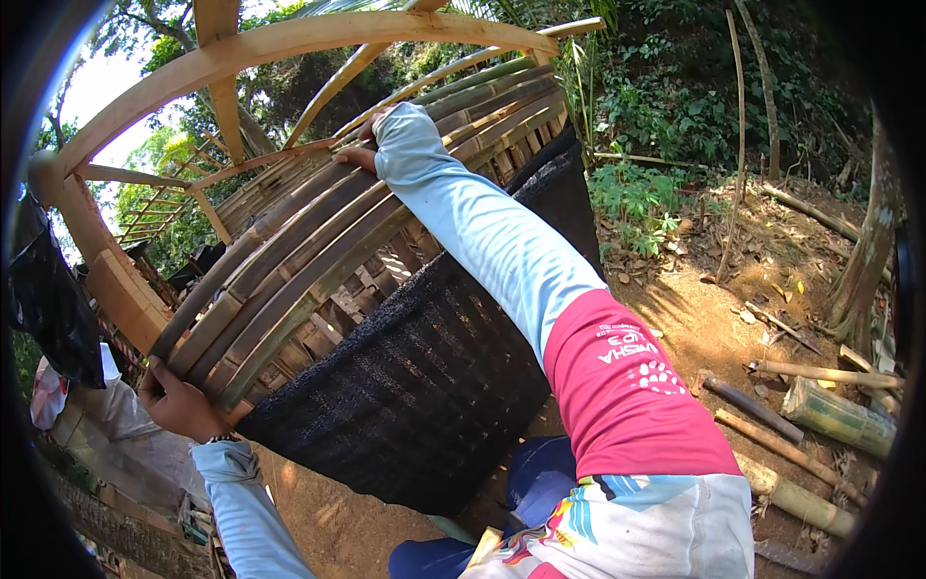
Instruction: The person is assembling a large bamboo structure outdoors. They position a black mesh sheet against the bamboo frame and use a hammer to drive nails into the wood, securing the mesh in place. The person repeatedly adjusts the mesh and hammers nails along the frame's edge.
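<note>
Several split-bamboo slats [318,227] lie side by side in a curved band along the top of a woven bamboo wall. At their near left end is my left hand [180,400], fingers closed around the slat ends by the wooden post. My right arm reaches far across, and my right hand [363,154] curls over the outermost slat about midway along; the sleeve hides part of it. Below the slats, black netting [405,386] covers the wall's outer face. Gaps between upright bamboo strips [362,289] show above the netting.
A wooden frame [289,37] of beams and posts rises beyond the slats. Black plastic [60,299] hangs at the left. On the dirt ground at right lie cut bamboo poles [839,417] and sticks, near a tree trunk [873,232]. Green plants [632,203] grow behind.
</note>
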A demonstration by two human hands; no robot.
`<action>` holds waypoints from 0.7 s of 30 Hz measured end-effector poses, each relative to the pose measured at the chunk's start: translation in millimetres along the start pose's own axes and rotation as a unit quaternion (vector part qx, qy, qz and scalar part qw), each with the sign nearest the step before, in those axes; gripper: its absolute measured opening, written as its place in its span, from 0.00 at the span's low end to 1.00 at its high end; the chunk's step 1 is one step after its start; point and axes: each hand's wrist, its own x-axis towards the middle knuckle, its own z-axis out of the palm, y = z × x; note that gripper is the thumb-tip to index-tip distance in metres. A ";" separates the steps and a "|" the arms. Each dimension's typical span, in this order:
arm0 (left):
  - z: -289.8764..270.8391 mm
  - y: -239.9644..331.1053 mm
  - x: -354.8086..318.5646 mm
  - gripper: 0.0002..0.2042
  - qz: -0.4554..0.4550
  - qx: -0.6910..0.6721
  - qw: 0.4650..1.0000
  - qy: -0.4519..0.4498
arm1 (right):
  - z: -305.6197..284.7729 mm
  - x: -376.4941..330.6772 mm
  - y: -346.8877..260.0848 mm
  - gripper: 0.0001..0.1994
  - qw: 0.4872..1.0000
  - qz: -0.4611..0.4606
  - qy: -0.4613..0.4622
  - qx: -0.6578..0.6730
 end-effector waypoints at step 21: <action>-1.7 -10.6 3.5 0.18 -0.003 -0.008 1.000 -0.005 | 8.0 -0.7 3.7 0.33 0.999 -0.017 0.001 -0.046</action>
